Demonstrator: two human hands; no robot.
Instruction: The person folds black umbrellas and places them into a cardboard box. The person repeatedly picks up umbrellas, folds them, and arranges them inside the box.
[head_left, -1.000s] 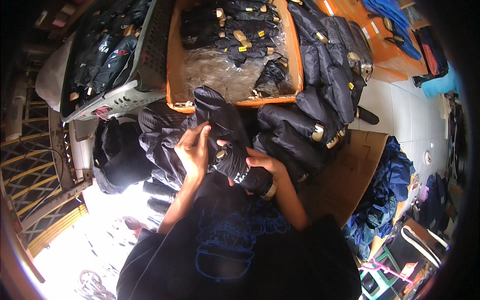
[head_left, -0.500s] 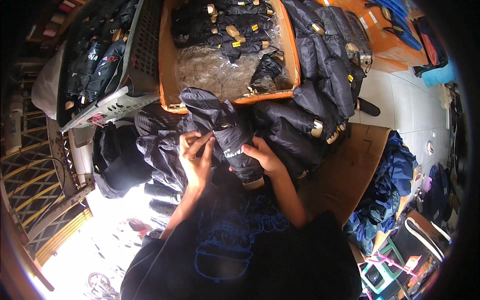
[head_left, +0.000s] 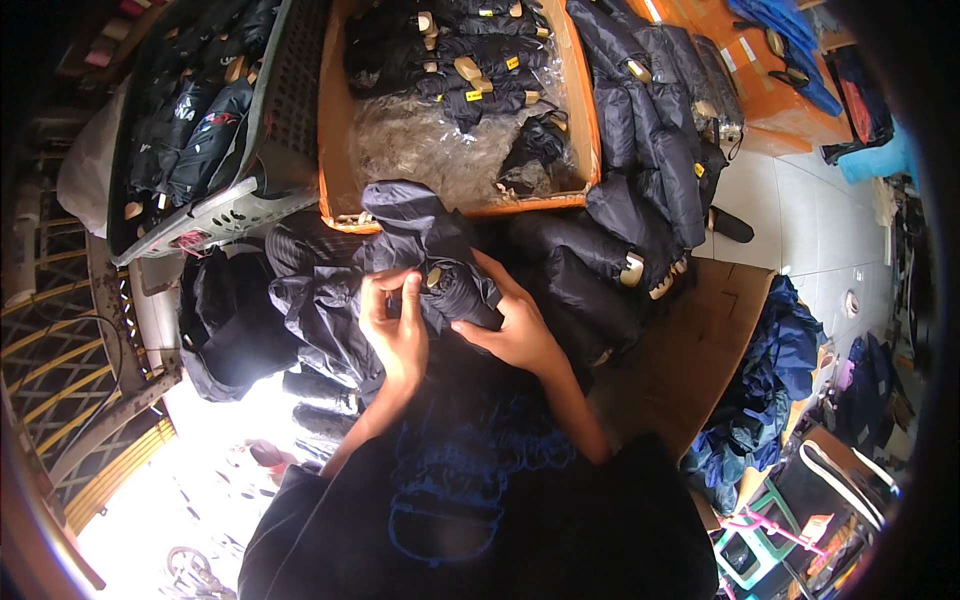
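A rolled black folding umbrella (head_left: 464, 298) lies in my right hand (head_left: 522, 328), whose fingers and thumb wrap round its right side. Its small gold-coloured end piece (head_left: 434, 277) points up toward me. Close by on the left, my left hand (head_left: 396, 325) is closed in a pinch at the umbrella's edge; what sits between its fingertips is too small to make out. Just beyond both hands, loose black cloth (head_left: 402, 205) stands up against the carton. The umbrella's handle is hidden now.
An open orange-edged carton (head_left: 590, 110) ahead holds black umbrellas and clear plastic. At the left stands a dark perforated crate (head_left: 285, 120) full of umbrellas. More black umbrellas (head_left: 650, 150) are piled on the right, by a cardboard flap (head_left: 690, 340) and blue cloth (head_left: 750, 380).
The umbrella has tipped so that its end faces me and its handle no longer shows. My right hand has shifted up and left around it; my left hand still pinches beside it.
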